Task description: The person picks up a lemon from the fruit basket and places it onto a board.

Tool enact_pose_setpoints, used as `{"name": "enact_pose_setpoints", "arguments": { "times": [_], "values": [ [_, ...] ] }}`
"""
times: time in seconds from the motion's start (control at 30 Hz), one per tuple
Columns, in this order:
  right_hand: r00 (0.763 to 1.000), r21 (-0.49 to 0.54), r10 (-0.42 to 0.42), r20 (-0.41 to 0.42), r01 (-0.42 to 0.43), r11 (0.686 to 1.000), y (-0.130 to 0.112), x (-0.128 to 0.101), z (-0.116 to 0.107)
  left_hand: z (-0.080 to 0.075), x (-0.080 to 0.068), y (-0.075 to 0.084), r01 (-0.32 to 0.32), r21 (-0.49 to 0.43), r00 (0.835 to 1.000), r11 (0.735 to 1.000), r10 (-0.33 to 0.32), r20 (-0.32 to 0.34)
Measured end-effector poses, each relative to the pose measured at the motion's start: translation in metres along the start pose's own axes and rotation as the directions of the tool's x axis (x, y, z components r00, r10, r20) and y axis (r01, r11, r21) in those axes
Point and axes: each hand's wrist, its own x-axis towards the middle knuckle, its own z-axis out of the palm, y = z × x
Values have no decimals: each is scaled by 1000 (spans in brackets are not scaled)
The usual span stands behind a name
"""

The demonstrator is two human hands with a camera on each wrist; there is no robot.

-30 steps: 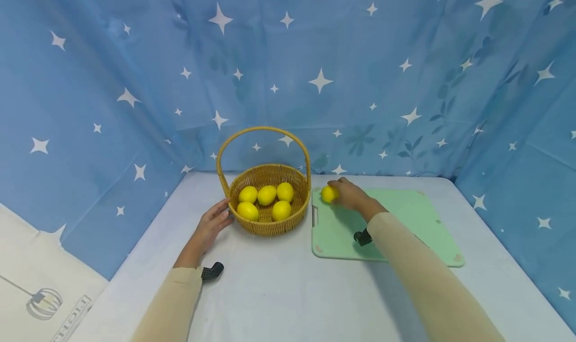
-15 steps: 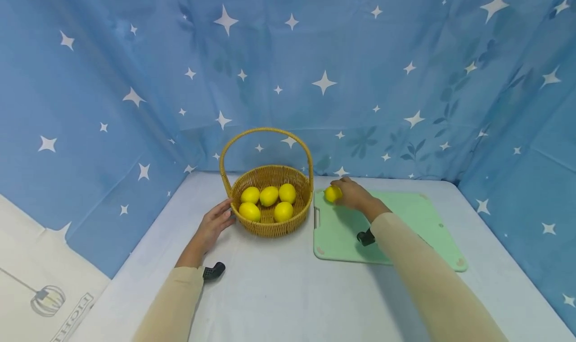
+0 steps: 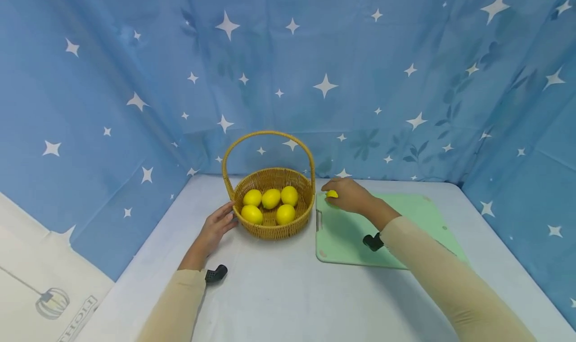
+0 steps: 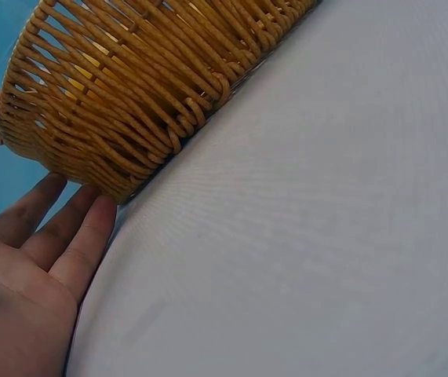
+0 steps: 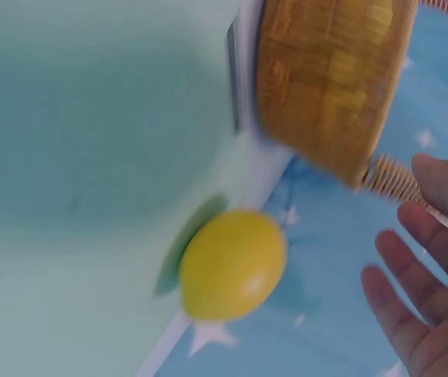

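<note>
The right hand (image 3: 348,195) hovers just over a yellow lemon (image 5: 233,264) on the green board (image 3: 351,232), fingers spread and not holding it. The left hand (image 3: 219,225) lies flat, fingers straight, touching the basket (image 3: 275,227) beside it. The round lemon could roll off the board's far corner if bumped.

Pale grey table (image 3: 288,292), hemmed in behind and on both sides by a blue star-printed cloth (image 3: 360,57). At lower left, beyond the cloth's edge, a cream sheet (image 3: 40,287) printed with a grey lamp drawing and letters. Faint leaf patterns across the right half of the backdrop.
</note>
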Motion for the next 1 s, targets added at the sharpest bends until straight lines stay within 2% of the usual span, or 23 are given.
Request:
{"name": "enact_pose_setpoints", "arguments": {
  "times": [0.2, 0.43, 0.67, 1.0],
  "values": [
    [990, 25, -134, 35, 133, 991, -39, 5, 6, 1, 1, -2, -5, 11, 1000, 1000, 5, 13],
    [983, 56, -162, 87, 158, 986, -70, 21, 16, 1, 1, -2, -7, 11, 1000, 1000, 7, -16],
    [974, 28, -142, 179, 139, 990, -74, 39, 35, -1, -3, -5, 34, 8, 999, 999, -34, -25],
    [974, 44, -94, 208, 86, 995, -74, 55, 44, -2, -1, -3, -8, 3, 1000, 1000, 8, 7]
  ]
}}
